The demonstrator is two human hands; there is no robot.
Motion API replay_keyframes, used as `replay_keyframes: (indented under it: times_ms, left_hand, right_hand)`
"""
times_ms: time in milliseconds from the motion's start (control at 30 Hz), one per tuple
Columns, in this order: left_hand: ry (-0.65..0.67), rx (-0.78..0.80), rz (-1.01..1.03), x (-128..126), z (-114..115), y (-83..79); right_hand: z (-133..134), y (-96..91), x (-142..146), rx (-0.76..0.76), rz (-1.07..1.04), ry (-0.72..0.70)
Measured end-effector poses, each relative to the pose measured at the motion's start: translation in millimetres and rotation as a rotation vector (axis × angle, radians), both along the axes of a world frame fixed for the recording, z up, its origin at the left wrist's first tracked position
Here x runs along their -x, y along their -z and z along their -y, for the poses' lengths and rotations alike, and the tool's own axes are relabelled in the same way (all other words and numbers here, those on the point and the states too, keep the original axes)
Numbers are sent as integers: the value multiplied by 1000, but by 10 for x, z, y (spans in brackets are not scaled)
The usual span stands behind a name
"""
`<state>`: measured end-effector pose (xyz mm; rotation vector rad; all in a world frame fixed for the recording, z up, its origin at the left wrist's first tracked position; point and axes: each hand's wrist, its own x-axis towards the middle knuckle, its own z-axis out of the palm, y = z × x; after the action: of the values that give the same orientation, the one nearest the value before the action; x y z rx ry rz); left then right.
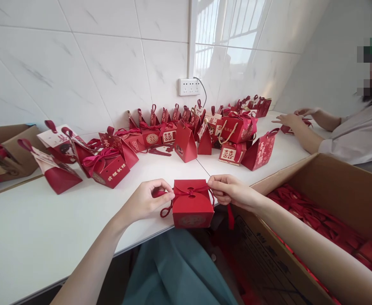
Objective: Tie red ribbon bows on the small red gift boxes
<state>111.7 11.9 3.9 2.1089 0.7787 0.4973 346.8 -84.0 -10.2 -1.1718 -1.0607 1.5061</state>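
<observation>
In front of me at the table's near edge sits a red gift box with a pale round print on its front and cord handles at its sides. A dark red ribbon crosses its top and is knotted or looped in the middle. My left hand pinches one end of the ribbon at the box's left side. On the other side, my right hand pinches the other end near the top right corner, with a ribbon tail hanging below it.
Many red gift boxes stand along the wall. An open carton of red boxes is at my right, and another carton at far left. A power strip is on the wall. A co-worker's hands hold a red box at the right.
</observation>
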Motion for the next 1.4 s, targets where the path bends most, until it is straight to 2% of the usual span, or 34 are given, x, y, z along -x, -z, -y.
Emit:
replay_keyframes:
  times_ms: [233, 300, 367, 433, 467, 533, 633, 867, 967, 1200, 1300, 1400]
  left_hand:
    - [-67, -205, 27, 53, -33, 111]
    - [-74, -278, 75, 66, -26, 136]
    - [-67, -350, 143, 68, -12, 152]
    - [-50, -429, 210, 57, 3, 156]
    - [-39, -473, 241, 47, 9, 154]
    - [-16, -558, 297, 25, 20, 144]
    - [0, -627, 343, 9, 34, 121]
    - [29, -508, 298, 82, 76, 89]
    - [28, -530, 297, 96, 82, 91]
    - [26, -769, 342, 139, 44, 138]
    - [37, -764, 291, 180, 52, 162]
    - [71, -650, 203, 197, 75, 151]
  right_hand:
    - [10, 27, -2, -2, 109, 2]
    - [9, 28, -6, -7, 236, 25]
    - [12, 12, 5, -138, 505, 167]
    - [21, -27, 52, -379, 799, 332]
    - [25, -54, 92, -508, 901, 366]
    - [22, -113, 198, -693, 998, 300]
    - [-25, -180, 361, -801, 1046, 137]
    - [-143, -200, 438, -759, 977, -11]
    - [-141, -180, 432, -755, 976, -30]
    - [-173, -121, 415, -624, 914, 44]
    - [-193, -101, 404, -611, 910, 69]
    - [-206, -91, 402, -638, 917, 74]
